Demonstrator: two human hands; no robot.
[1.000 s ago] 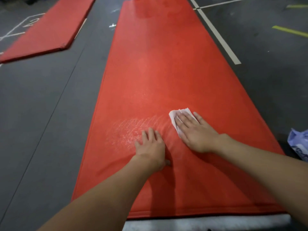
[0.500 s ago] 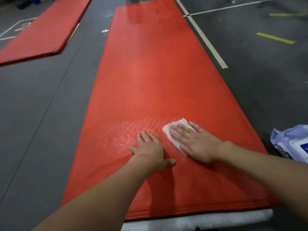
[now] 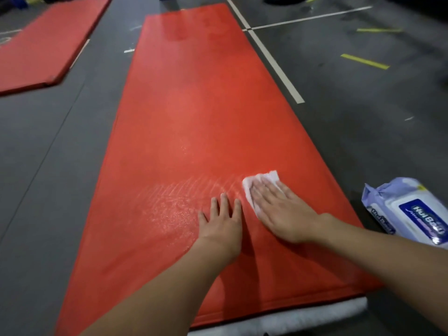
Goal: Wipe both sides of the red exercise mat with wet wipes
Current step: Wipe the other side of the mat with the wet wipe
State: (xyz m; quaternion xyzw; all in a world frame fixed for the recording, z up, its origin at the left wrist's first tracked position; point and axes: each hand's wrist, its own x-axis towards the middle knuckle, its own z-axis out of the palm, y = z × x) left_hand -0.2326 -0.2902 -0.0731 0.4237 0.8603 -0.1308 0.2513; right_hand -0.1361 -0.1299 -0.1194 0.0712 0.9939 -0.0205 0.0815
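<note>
Under the straight, close-set fingers point(image 3: 260, 194) of my right hand point(image 3: 283, 214), one white wet wipe point(image 3: 264, 178) lies pressed on the long red exercise mat point(image 3: 206, 105) near its right edge; my left hand point(image 3: 223, 226) rests flat beside it, fingers slightly spread. One pale-blue soft wipes pack point(image 3: 412, 214) sits just off that edge, contents hidden; a second red mat point(image 3: 43, 44) lies far left.

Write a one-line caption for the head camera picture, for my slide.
Right hand presses a white wipe on the red mat; left hand rests flat beside it, wipe pack nearby.
</note>
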